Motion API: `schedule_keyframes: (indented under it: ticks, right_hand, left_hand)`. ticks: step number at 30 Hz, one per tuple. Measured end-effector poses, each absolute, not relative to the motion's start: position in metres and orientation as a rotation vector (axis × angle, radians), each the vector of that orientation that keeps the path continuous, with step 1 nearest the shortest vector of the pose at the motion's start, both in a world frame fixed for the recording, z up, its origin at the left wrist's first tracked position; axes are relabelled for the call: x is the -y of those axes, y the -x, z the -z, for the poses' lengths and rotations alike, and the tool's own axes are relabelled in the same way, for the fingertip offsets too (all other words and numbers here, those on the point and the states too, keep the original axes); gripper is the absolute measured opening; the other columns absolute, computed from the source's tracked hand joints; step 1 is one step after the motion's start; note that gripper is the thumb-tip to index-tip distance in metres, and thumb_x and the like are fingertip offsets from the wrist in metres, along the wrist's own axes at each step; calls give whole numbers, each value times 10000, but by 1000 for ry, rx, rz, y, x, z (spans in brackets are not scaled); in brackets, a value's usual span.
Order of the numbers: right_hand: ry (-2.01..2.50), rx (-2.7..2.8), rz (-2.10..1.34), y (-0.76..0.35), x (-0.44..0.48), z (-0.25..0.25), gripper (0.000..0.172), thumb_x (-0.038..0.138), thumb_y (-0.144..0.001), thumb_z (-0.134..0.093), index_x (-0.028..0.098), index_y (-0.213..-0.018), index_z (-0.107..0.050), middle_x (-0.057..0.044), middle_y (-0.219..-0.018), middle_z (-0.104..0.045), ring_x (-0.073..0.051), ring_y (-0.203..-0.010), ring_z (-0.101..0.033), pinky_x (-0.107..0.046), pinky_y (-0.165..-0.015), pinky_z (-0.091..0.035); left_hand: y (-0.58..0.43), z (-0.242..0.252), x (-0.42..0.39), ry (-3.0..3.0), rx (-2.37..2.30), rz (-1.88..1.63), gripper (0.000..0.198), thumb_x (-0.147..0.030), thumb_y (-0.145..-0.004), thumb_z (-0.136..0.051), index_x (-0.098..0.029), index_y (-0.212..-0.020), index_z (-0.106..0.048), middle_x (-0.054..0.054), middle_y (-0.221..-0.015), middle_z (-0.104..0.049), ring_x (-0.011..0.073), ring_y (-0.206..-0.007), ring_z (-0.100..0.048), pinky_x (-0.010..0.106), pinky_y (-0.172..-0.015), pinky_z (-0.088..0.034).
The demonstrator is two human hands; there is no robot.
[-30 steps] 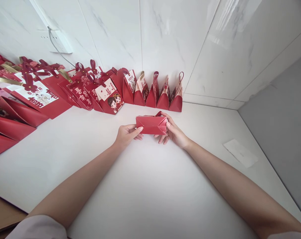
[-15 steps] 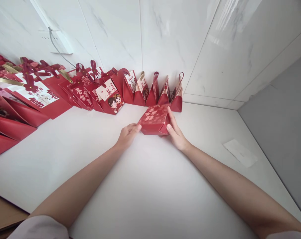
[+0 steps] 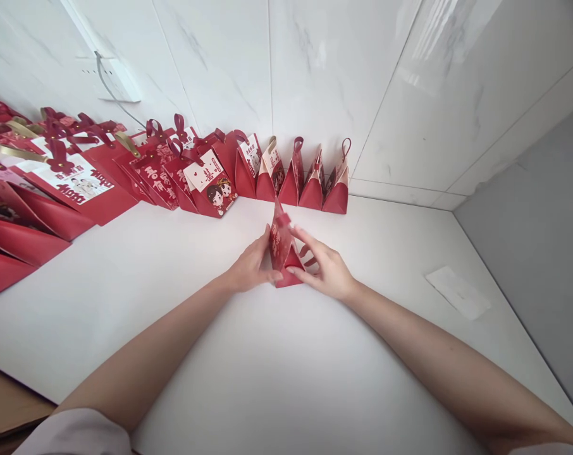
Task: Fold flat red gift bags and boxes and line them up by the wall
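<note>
A small red gift box [image 3: 279, 243] with pale printed characters stands upright on the table, its narrow triangular end turned toward me. My left hand [image 3: 253, 262] presses its printed left side, thumb near the bottom front corner. From the right, my right hand [image 3: 329, 265] grips the box, its thumb on the lower front edge and its index finger near the top strap. A dark red loop, partly hidden, shows between the fingers of that hand. Just behind stands a row of similar gift boxes [image 3: 291, 183] with loop handles, against the wall.
Many more red gift boxes [image 3: 78, 183] crowd the left side of the white table [image 3: 286, 379]. A white slip [image 3: 457, 292] lies at the right. A wall socket [image 3: 110, 79] with a grey cable is at the upper left, and brown cardboard [image 3: 11, 404] at the lower left.
The gift box has turned from lying on its side to upright, its end toward me, and come down nearer. My hands have shifted around it.
</note>
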State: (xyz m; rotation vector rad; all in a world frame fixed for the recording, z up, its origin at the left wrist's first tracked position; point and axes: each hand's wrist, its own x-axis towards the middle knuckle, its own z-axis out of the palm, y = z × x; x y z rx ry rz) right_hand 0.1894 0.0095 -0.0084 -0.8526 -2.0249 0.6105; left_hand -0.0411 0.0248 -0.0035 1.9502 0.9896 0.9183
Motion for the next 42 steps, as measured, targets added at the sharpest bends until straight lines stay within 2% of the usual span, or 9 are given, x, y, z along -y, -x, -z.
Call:
schedule_keyframes:
  ticks: [5,11,14,19,21,23,28,38,42]
  right_hand:
    - [888,2028,-650,-188,-13,12,668,451,-904,-610,331,-1503,-341,-60,-1488,-470,-230,-973,-656,-359,-673,-649]
    - [984,2032,-676,-192,-23,17,467,453,-951,-537,284,-1385,-503,-75,-1260,-646,-240,-994,-661,-405,-795,-619]
    - [907,1934,-663,-190,-18,13,437,396,-989,-464,305,-1414,-424,-77,-1331,-599,-237,-1090,-638,-416,-856,-600]
    - [728,1716,-484,-187,-6,-2,685,403,-953,-521,337,-1512,-129,-140,-1573,-301,-270,-1169,-594,-480,-898,-578]
    - [730,1711,-414,-186,-4,-5,683,380,-940,-559,348,-1502,-172,-138,-1586,-278,-289,-1211,-570,-486,-901,-574]
    - [723,1701,-387,-185,-5,-6,546,336,-942,-570,341,-1432,-330,-126,-1516,-399,-293,-1241,-553,-461,-875,-584]
    - [824,1595,-467,-184,-8,0,236,344,-944,-580,277,-1152,-491,-69,-1086,-657,-229,-936,-684,-422,-791,-612]
    - [895,1474,-655,-183,-5,7,302,395,-897,-656,283,-1012,-401,51,-770,-613,-160,-680,-694,-327,-609,-642]
    - [804,1432,-603,-182,-8,12,317,350,-863,-707,268,-982,-425,51,-812,-635,-139,-659,-713,-253,-532,-628]
  left_hand:
    - [41,11,-27,-2095,-1005,-843,1192,-447,-683,-816,-251,-1576,-53,156,-1607,-244,350,-1459,-298,517,-1178,-278]
    - [41,16,-26,-2089,-1265,-827,1289,-508,-621,-839,-247,-1576,-14,177,-1551,-304,373,-1436,-310,526,-1151,-310]
    - [37,10,-23,-2083,-1425,-938,1317,-524,-584,-851,-262,-1576,-25,167,-1479,-367,375,-1394,-367,519,-1126,-340]
    - [33,1,-19,-2258,-1639,-1243,1308,-440,-578,-862,-267,-1574,-31,178,-1486,-307,383,-1410,-310,540,-1135,-314]
    - [33,0,-19,-2344,-1633,-1316,1278,-394,-601,-855,-254,-1574,-39,183,-1502,-270,369,-1428,-280,522,-1155,-299]
    - [33,0,-19,-2394,-1603,-1347,1257,-370,-616,-846,-246,-1574,-42,184,-1501,-260,360,-1431,-278,508,-1159,-305]
    - [35,0,-19,-2442,-1579,-1325,1239,-377,-619,-839,-235,-1571,-58,185,-1497,-265,368,-1421,-297,499,-1153,-323]
    - [34,-2,-20,-2510,-1602,-1295,1247,-396,-607,-845,-231,-1569,-67,186,-1443,-337,371,-1371,-369,489,-1118,-358]
    - [34,-3,-19,-2520,-1655,-1281,1262,-407,-590,-853,-231,-1568,-74,185,-1414,-372,373,-1336,-413,490,-1076,-397]
